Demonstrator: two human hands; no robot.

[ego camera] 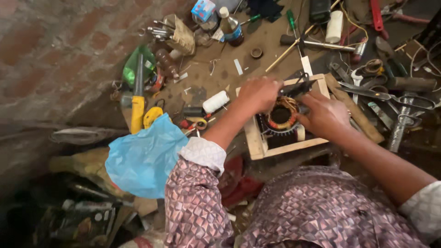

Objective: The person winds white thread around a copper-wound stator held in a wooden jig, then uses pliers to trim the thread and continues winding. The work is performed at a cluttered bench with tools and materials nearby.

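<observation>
Stator (281, 120) with copper windings is sitting in a wooden frame (255, 143) while the left hand (260, 93), fingers curled, is gripping dark pliers (297, 88) and the right hand (325, 115) is steadying it, seemingly mid-winding work.

Head view, steeply down, close

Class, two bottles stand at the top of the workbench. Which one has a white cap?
The dark bottle with the blue label, near the top middle. The other, a brown bottle to its left by the green bag, shows no white cap.
</observation>
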